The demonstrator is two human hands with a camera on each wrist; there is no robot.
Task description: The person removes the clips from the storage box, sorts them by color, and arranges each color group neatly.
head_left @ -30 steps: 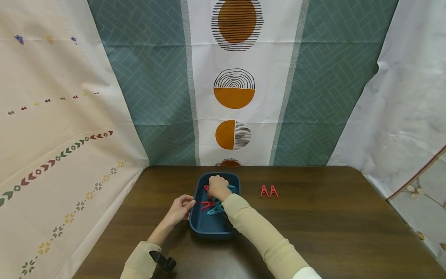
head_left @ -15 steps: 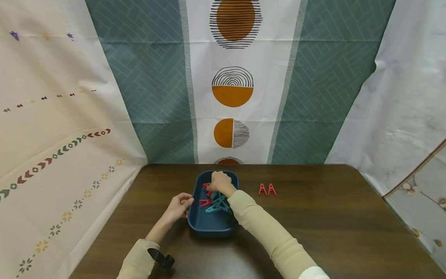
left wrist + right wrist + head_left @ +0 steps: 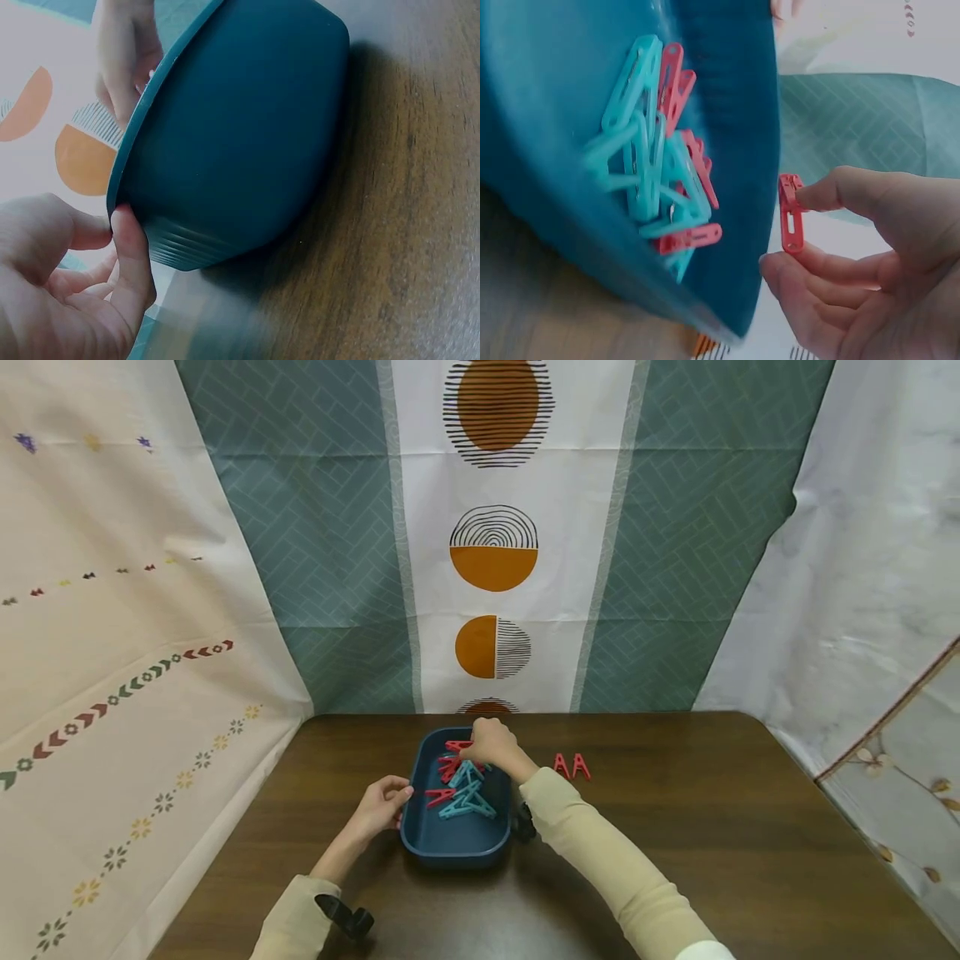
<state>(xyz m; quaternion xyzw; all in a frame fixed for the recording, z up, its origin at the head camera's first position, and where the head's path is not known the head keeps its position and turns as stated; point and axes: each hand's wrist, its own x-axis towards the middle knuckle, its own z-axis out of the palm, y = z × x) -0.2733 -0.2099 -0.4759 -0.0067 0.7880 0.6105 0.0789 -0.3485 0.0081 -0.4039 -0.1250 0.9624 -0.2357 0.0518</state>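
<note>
Clothespin (image 3: 790,201), red, sits between fingers (image 3: 783,273) of the right hand (image 3: 911,259).

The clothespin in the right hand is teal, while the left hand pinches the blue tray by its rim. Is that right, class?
Not quite: the clothespin in the right hand is red, as the right wrist view shows. The left hand does pinch the blue tray by its rim.

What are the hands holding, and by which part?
Right hand: a red clothespin, pinched between thumb and fingers, the fingers near its holed end. Left hand: the blue tray, pinched by its rim.
</note>
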